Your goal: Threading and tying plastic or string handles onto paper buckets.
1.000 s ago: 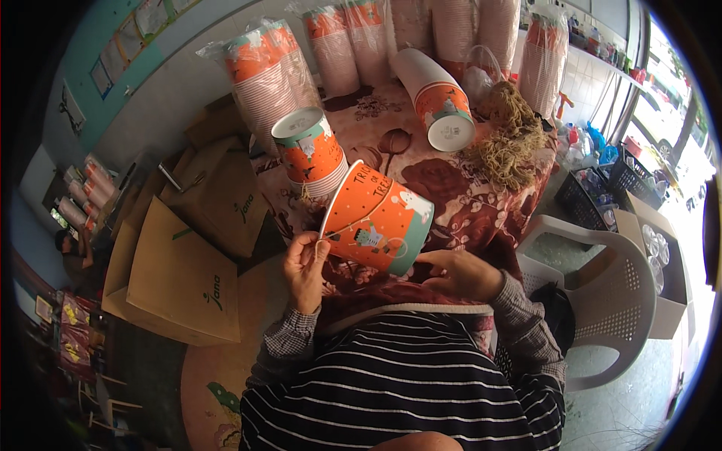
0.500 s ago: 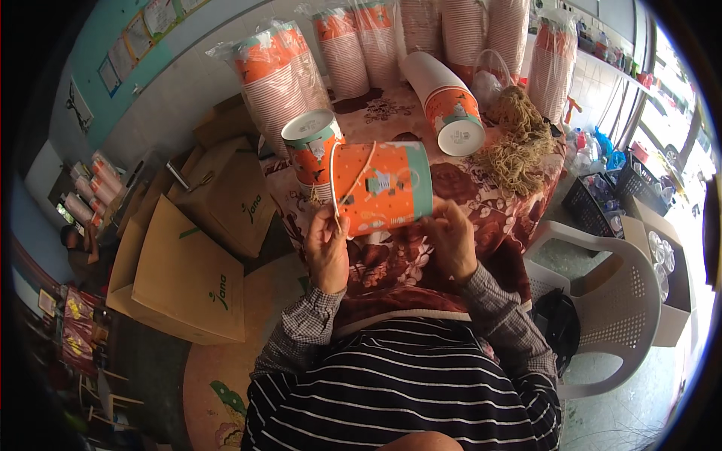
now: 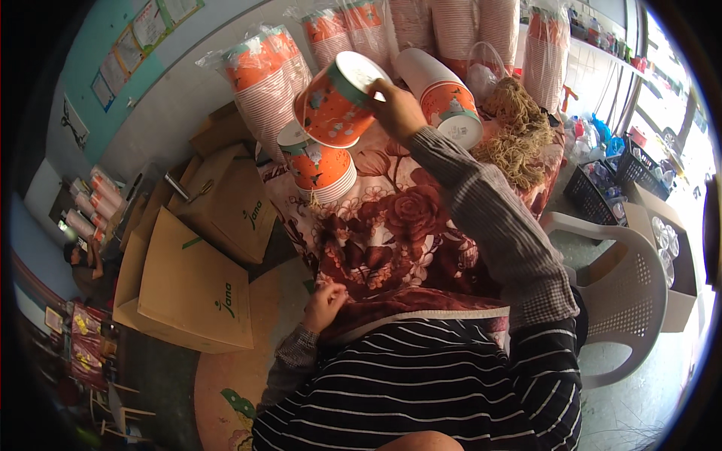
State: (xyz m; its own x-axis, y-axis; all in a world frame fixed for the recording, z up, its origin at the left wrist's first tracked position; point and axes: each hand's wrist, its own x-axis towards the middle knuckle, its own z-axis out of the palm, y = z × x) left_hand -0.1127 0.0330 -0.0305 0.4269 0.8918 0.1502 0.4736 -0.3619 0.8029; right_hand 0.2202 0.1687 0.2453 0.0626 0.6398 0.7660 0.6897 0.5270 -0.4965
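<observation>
Gripping an orange bucket point(image 3: 331, 109), right hand point(image 3: 398, 111) is closed, left hand point(image 3: 325, 307) loosely curled.

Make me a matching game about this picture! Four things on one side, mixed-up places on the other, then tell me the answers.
Things:
1. Right hand
2. Tan strings
3. Plastic chair
4. Brown boxes

Places:
A. On the floor, right of the table
B. Holding a tilted orange bucket near its base
C. Left of the table
D. On the table, toward its right side

Right pairs: 1-B, 2-D, 3-A, 4-C
</observation>
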